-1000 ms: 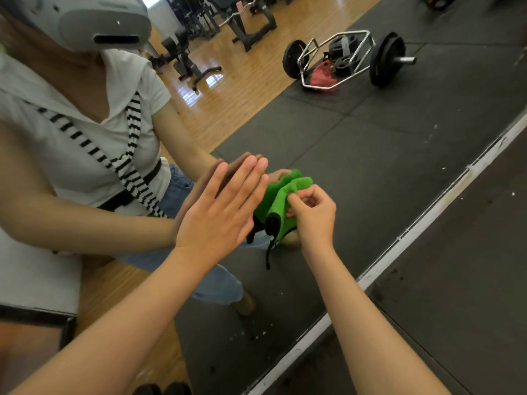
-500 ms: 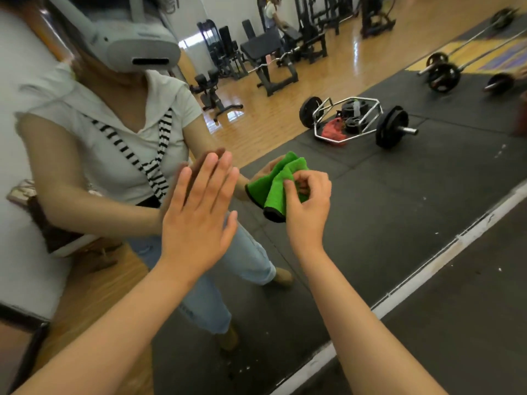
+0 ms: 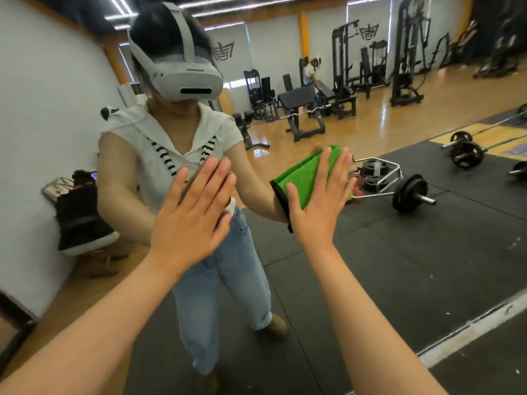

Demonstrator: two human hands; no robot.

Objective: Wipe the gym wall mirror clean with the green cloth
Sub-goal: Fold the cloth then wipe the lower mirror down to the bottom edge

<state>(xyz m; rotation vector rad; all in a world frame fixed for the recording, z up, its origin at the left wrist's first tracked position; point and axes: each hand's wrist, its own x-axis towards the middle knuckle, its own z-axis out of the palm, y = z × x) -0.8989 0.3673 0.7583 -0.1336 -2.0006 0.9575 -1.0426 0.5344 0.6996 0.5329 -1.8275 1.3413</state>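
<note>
At the near edge of the view, both forearms reach forward to the glass. The left hand (image 3: pixel 194 215) lies flat against the mirror (image 3: pixel 413 266), fingers straight and together, gripping nothing; it has kept that bracing position over the last second. The right hand (image 3: pixel 319 201) is the point of change. Half a second ago its fingers were curled, pinching the green cloth (image 3: pixel 301 176) as a bunched fold held just off the glass. The fingers are now straight, and the palm presses the cloth flat against the mirror. The cloth lies spread as a folded pad under the palm and fingers. Its dark-bound edge shows beside the thumb and its upper corner clears the fingertips.

Assessment: preparation of the cloth appears finished and the wiping stroke is about to begin or has just begun. No streak or cleaned band can be made out on the glass, so progress is judged early.

Beyond the hands, the mirror reflects the person wearing a headset. Farther back it shows a loaded hex bar (image 3: pixel 410 192) on the black matting and weight benches (image 3: pixel 302 109) on the wood floor.
</note>
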